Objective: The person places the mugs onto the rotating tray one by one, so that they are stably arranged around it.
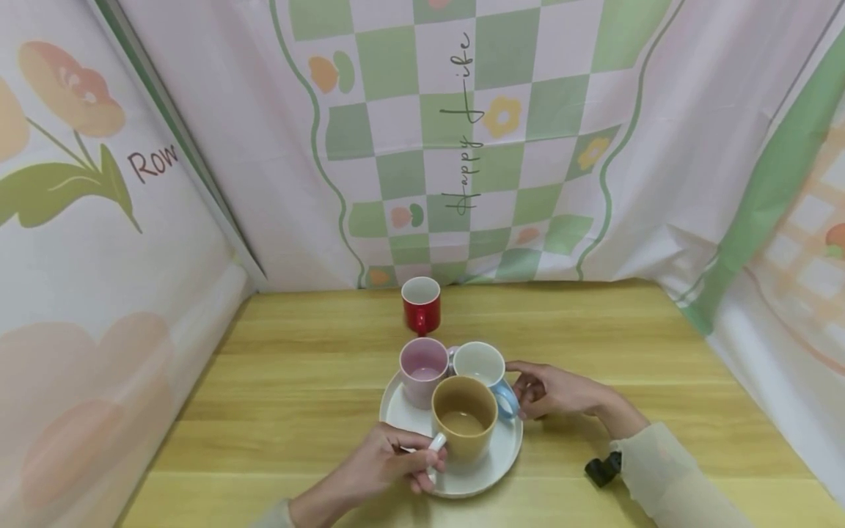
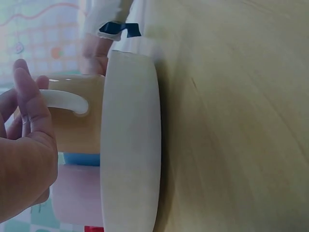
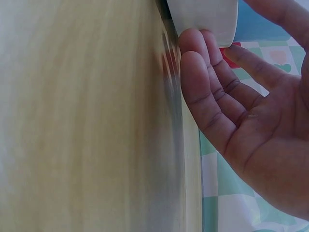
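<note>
A yellow-brown mug (image 1: 464,429) with a white handle stands upright at the front of a round white plate (image 1: 470,487). My left hand (image 1: 405,456) pinches that handle (image 2: 65,101) between thumb and fingers. Behind it on the plate are a pink mug (image 1: 422,378) and a white-and-blue mug (image 1: 478,361) with a blue handle. My right hand (image 1: 554,390) is at the plate's right side, close to the blue handle. In the right wrist view its loosely bent fingers (image 3: 195,77) reach the plate's rim (image 3: 207,19); firm contact is hard to tell.
A red mug (image 1: 421,304) with a white inside stands on the wooden table (image 1: 297,381) behind the plate. Printed curtains (image 1: 528,183) hang at the back and both sides. A black strap piece (image 1: 602,471) shows at the right wrist.
</note>
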### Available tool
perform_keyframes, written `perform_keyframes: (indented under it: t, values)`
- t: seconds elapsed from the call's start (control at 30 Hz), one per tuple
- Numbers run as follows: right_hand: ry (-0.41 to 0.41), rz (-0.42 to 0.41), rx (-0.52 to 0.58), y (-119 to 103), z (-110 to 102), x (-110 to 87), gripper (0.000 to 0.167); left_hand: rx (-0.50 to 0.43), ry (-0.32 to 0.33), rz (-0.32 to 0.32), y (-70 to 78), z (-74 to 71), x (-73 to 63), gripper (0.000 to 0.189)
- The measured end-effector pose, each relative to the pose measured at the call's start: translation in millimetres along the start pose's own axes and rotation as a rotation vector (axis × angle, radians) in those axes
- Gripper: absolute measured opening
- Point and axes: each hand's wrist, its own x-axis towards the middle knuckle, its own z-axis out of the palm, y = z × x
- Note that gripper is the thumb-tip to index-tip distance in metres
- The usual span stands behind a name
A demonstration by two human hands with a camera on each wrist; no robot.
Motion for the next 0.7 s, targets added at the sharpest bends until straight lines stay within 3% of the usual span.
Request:
perform_keyframes:
  t: [0.7]
  values:
    - [-0.002,-0.017,-0.007,-0.5,0.4,-0.8,0.08,-0.01,-0.037,-0.03,-8.0,9.2,12.2,0.03]
